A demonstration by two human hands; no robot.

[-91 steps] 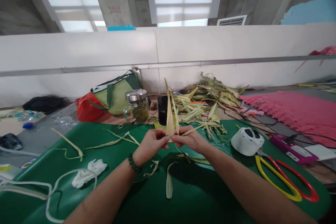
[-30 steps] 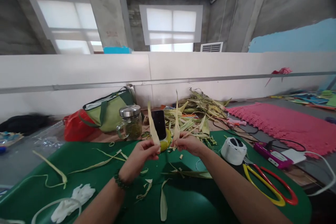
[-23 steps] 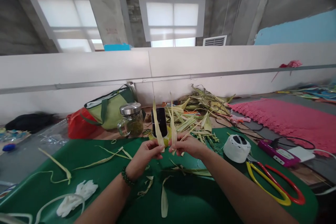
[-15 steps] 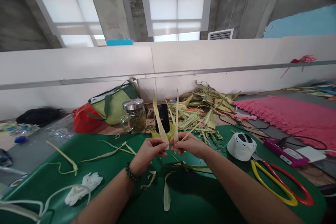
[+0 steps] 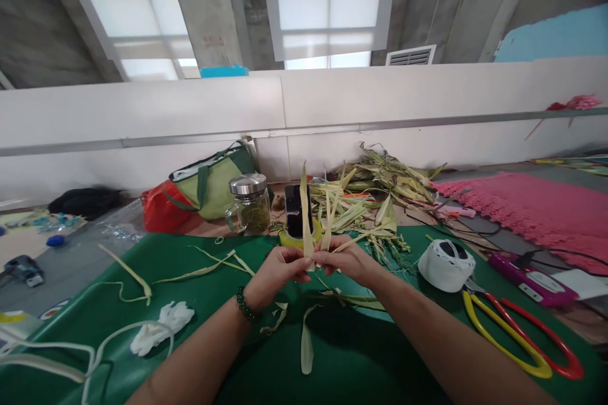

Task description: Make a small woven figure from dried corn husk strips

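My left hand (image 5: 288, 266) pinches the lower end of a pale, pointed corn husk strip (image 5: 305, 218) that stands upright. Touching it at the fingertips, my right hand (image 5: 346, 259) is closed on more husk strips (image 5: 329, 221); one of them sticks out to the right over the hand. Just behind the fingers a dark phone (image 5: 294, 214) leans in a yellow holder (image 5: 291, 240). Below my hands, a loose husk piece (image 5: 306, 345) lies on the green mat (image 5: 266, 367). How the strips meet between my fingertips is hidden.
A heap of husks (image 5: 394, 174) lies behind my hands. To the left stand a glass jar (image 5: 256, 212) and a green bag (image 5: 223, 186); crumpled white tissue (image 5: 164, 329) is nearer. At right are a white roll (image 5: 444, 269), scissors with red and yellow handles (image 5: 510, 335) and a purple device (image 5: 529, 281).
My hands have drawn closer together, and the upright strips now stand nearer each other. The whole view has shifted slightly, so things appear a little further right.
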